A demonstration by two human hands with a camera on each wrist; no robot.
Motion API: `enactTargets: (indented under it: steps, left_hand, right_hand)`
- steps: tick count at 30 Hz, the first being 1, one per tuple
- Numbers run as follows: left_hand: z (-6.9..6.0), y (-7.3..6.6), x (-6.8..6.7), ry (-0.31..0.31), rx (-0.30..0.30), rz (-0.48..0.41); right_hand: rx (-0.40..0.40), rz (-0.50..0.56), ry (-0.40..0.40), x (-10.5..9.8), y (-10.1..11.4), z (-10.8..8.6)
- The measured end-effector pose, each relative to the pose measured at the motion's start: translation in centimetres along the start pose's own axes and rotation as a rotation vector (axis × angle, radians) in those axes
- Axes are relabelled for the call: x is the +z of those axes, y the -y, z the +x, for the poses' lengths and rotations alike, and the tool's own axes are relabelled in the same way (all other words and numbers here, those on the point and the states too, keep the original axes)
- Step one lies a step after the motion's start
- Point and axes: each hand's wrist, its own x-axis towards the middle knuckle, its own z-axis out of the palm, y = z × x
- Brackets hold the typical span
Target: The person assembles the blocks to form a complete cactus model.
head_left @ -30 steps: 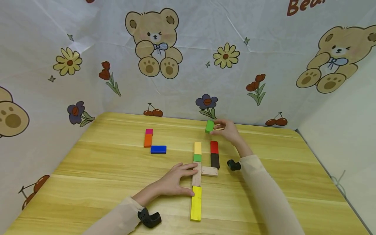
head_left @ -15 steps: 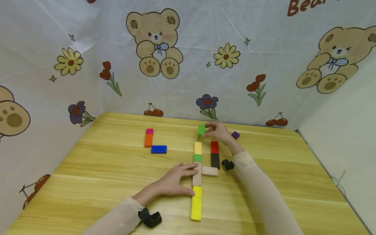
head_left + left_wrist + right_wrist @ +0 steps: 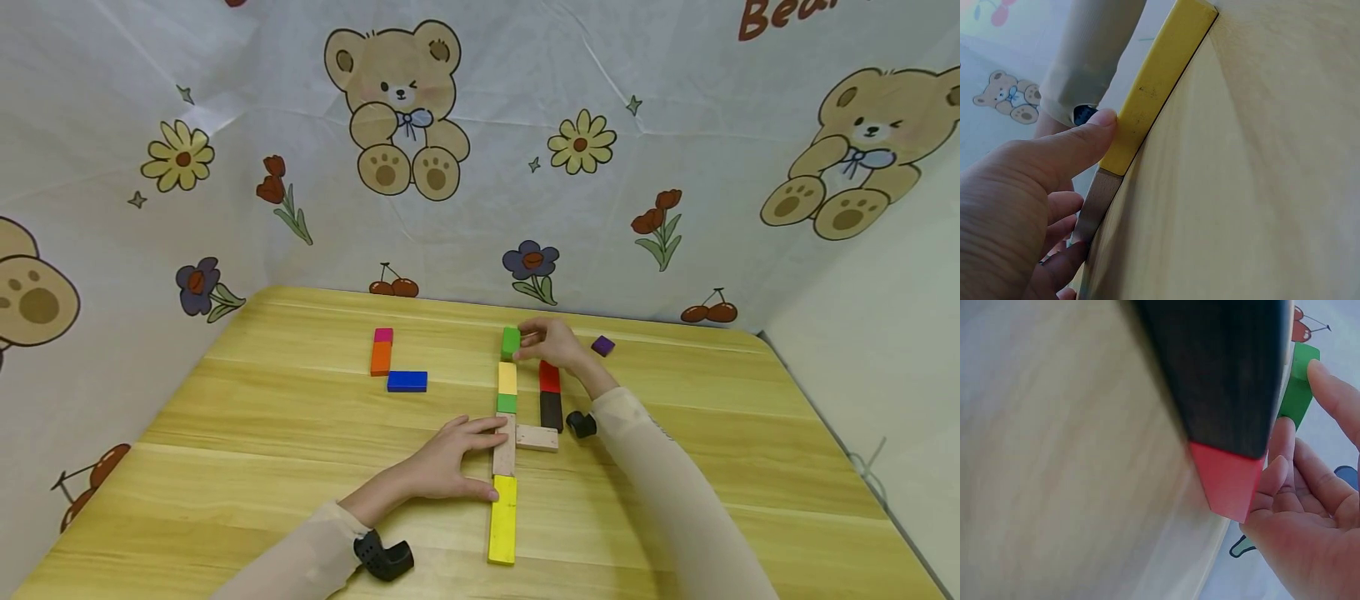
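Note:
My right hand (image 3: 558,343) pinches a bright green block (image 3: 510,342) between thumb and fingers, just beyond the pale yellow block (image 3: 507,377). Whether the two blocks touch, I cannot tell. In the right wrist view the thumb and a fingertip press the green block (image 3: 1297,387) from either side. My left hand (image 3: 446,467) lies beside the row, its fingertips on a plain wooden block (image 3: 504,460) and its thumb at the edge of the long yellow block (image 3: 503,521). A small green block (image 3: 507,403) sits between the pale yellow and plain wooden ones.
A second plain wooden block (image 3: 537,438) juts right from the row. Beyond it lie a black block (image 3: 551,411) and a red block (image 3: 551,379). Orange (image 3: 380,359), pink (image 3: 383,335) and blue blocks (image 3: 407,382) lie at left, a purple block (image 3: 603,346) at far right.
The right hand has carried the bright green block left and then down toward the row's far end. The purple block has come into view behind it. My left hand has stayed put.

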Motion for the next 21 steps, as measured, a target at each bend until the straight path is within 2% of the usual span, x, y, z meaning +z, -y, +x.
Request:
enactTargets:
  steps: [21]
  left_hand:
    - [0.02,-0.14,-0.10,0.002,0.001,-0.009]
  right_hand:
    - [-0.003,-0.063,0.016,0.51,-0.17,-0.04]
